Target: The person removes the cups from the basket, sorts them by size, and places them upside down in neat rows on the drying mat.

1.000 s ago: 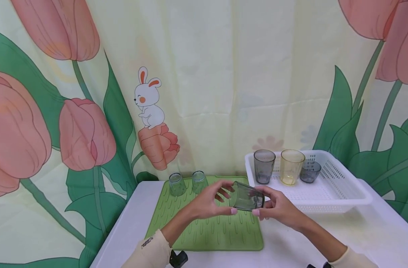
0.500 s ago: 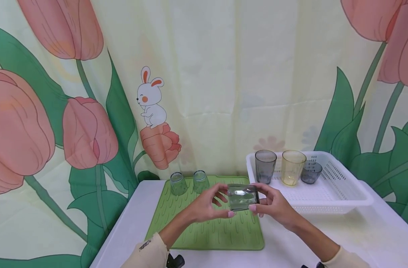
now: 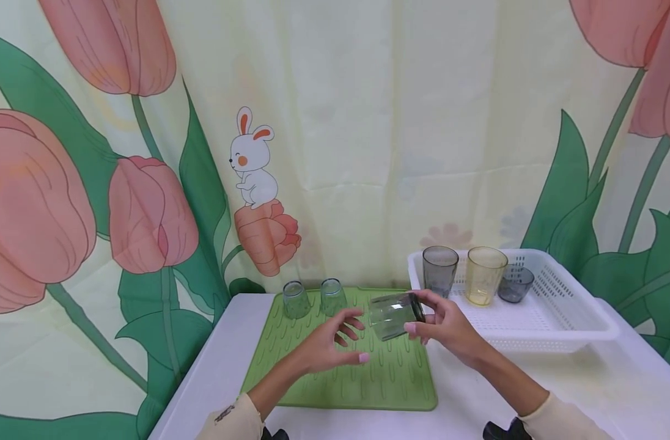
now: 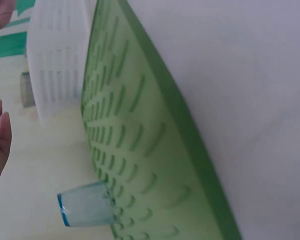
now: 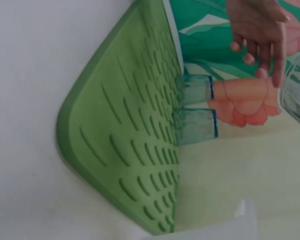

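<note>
- Pale fabric hangs behind everything: a tulip-and-rabbit curtain (image 3: 346, 122), a mere backdrop to the work.
- White desk (image 3: 478, 385) in front of it, carrying the mat and the basket.
- Green mat (image 3: 362, 391), at centre left on the desk; only its far left part bears anything, so I judge the work to be at a fairly early stage.
- White basket (image 3: 538, 335), far right on the desk, beside the mat; its contents I would count as what is left.
- Right hand (image 3: 444, 322), above the mat's right side: its fingers grip one end of a green-tinted glass (image 3: 392, 315).
- Left hand (image 3: 325, 349), just left of that glass: fingers spread wide, holding nothing, apparently not touching it.
- Tall grey glass (image 3: 439, 275) and tall yellow glass (image 3: 485, 278), upright side by side at the basket's left; both seem to await handling.
- That green-tinted glass, in mid-air over the mat, tilted almost onto its side between the hands; I judge it half done, out of the basket but not yet set down.
- Left upturned glass (image 3: 296, 300) and right upturned glass (image 3: 332, 298), apart at the mat's far left, narrow ends up; these two look done.
- Short grey glass (image 3: 515, 286), right of the yellow one, likewise left to do.
</note>
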Available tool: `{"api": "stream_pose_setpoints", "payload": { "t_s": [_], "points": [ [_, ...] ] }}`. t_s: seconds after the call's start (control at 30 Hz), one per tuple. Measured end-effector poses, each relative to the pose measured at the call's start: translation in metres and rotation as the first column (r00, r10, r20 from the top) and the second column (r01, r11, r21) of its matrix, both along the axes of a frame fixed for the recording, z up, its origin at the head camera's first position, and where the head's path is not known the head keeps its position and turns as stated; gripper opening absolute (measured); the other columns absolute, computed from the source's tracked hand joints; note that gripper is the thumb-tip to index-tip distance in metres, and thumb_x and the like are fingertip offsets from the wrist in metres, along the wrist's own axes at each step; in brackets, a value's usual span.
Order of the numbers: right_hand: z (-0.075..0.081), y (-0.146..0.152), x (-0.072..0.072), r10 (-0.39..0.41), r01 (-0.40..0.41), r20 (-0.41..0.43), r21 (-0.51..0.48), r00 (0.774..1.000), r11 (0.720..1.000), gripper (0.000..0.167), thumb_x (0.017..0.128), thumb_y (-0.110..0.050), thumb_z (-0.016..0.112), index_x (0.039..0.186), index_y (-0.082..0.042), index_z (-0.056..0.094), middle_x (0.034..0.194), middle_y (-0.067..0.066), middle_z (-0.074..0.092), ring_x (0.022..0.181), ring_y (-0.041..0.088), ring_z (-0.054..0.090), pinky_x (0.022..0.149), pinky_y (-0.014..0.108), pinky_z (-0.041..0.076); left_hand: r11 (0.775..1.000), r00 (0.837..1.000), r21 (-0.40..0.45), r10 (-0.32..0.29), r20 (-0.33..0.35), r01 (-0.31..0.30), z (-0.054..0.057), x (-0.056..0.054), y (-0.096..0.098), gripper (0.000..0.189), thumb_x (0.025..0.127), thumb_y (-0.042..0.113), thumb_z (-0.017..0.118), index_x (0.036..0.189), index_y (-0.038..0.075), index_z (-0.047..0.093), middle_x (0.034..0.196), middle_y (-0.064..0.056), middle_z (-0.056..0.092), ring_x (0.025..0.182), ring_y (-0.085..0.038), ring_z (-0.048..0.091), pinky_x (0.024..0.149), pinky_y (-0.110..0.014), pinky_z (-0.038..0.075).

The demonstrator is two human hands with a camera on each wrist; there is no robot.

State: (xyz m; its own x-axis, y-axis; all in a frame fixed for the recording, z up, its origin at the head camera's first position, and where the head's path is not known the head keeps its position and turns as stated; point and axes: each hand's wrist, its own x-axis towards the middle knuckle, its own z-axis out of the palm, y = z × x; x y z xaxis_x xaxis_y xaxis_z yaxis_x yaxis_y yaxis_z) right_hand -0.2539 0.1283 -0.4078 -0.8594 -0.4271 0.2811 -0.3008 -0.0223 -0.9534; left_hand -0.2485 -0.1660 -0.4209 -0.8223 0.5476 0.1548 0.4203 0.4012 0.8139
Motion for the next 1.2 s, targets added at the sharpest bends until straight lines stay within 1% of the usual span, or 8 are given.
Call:
{"api": "stream_pose_setpoints", "payload": {
  "t_s": [0.13,0.23,0.43,0.53,0.63,0.83,1.03,1.2],
  "points": [
    [0.005,-0.005,-0.007,-0.038,0.038,-0.009,0.044,0.999,0.998,0.064,0.088,-0.005,0.072,0.143,0.006,0.041,0.133,0.020,0.054,0.076,0.017,0.073,0.061,0.037,0.059,0.999,0.999,-0.009,0.038,0.012,-0.038,-0.009,0.004,-0.018,0.071,0.086,0.032,0.080,0.146,0.020,0.045,0.124,0.004,0.060,0.108,-0.017,0.061,0.089,-0.033,0.054],
    [0.009,-0.010,-0.012,-0.067,0.066,0.011,0.072,0.998,0.995,0.068,0.087,-0.009,0.075,0.145,0.004,0.042,0.133,0.022,0.054,0.076,0.017,0.073,0.062,0.036,0.059,0.998,0.998,-0.009,0.062,0.021,-0.062,-0.016,0.007,-0.031,0.069,0.086,0.032,0.080,0.144,0.018,0.047,0.123,0.002,0.060,0.110,-0.025,0.062,0.090,-0.039,0.054],
    [0.011,-0.022,-0.022,-0.071,0.070,0.004,0.122,0.997,0.990,0.067,0.087,-0.013,0.077,0.143,0.003,0.044,0.103,0.016,0.069,0.072,0.016,0.071,0.060,0.032,0.057,0.992,0.991,-0.022,0.128,0.048,-0.128,-0.031,0.014,-0.059,0.065,0.087,0.036,0.078,0.142,0.016,0.049,0.123,-0.004,0.061,0.110,-0.035,0.061,0.087,-0.037,0.053],
    [0.011,-0.031,-0.026,-0.092,0.091,-0.001,0.151,0.996,0.984,0.067,0.086,-0.016,0.079,0.142,0.002,0.046,0.099,0.017,0.072,0.071,0.017,0.071,0.059,0.031,0.056,0.989,0.987,-0.029,0.148,0.061,-0.147,-0.040,0.017,-0.073,0.063,0.088,0.034,0.077,0.140,0.013,0.051,0.124,-0.012,0.061,0.109,-0.035,0.061,0.085,-0.037,0.052],
    [0.011,-0.040,-0.030,-0.132,0.128,0.011,0.184,0.991,0.975,0.070,0.083,-0.019,0.081,0.142,-0.001,0.048,0.104,0.018,0.072,0.073,0.020,0.072,0.059,0.032,0.055,0.985,0.982,-0.044,0.171,0.077,-0.168,-0.047,0.021,-0.087,0.060,0.089,0.031,0.077,0.140,0.010,0.051,0.125,-0.017,0.060,0.108,-0.033,0.061,0.083,-0.034,0.052],
    [0.005,-0.055,-0.038,-0.207,0.202,-0.001,0.221,0.978,0.954,0.070,0.081,-0.023,0.083,0.139,-0.002,0.051,0.107,0.018,0.072,0.070,0.020,0.072,0.056,0.033,0.054,0.970,0.969,-0.097,0.233,0.085,-0.224,-0.056,0.026,-0.110,0.063,0.090,0.031,0.076,0.141,0.005,0.049,0.126,-0.016,0.060,0.107,-0.029,0.060,0.082,-0.031,0.050],
    [-0.007,-0.067,-0.045,-0.286,0.282,-0.020,0.240,0.958,0.929,0.067,0.080,-0.028,0.085,0.137,-0.008,0.056,0.132,0.018,0.061,0.071,0.023,0.072,0.055,0.033,0.054,0.956,0.957,-0.118,0.280,0.079,-0.270,-0.059,0.029,-0.127,0.061,0.091,0.031,0.075,0.141,0.006,0.050,0.125,-0.014,0.060,0.108,-0.029,0.060,0.083,-0.033,0.051],
    [-0.015,-0.076,-0.050,-0.334,0.330,-0.026,0.240,0.942,0.913,0.068,0.080,-0.028,0.085,0.137,-0.006,0.055,0.136,0.019,0.057,0.073,0.030,0.073,0.055,0.032,0.054,0.949,0.949,-0.106,0.305,0.082,-0.296,-0.062,0.032,-0.138,0.062,0.090,0.031,0.076,0.139,0.004,0.051,0.124,-0.014,0.061,0.106,-0.028,0.061,0.082,-0.030,0.051]
  ]
}}
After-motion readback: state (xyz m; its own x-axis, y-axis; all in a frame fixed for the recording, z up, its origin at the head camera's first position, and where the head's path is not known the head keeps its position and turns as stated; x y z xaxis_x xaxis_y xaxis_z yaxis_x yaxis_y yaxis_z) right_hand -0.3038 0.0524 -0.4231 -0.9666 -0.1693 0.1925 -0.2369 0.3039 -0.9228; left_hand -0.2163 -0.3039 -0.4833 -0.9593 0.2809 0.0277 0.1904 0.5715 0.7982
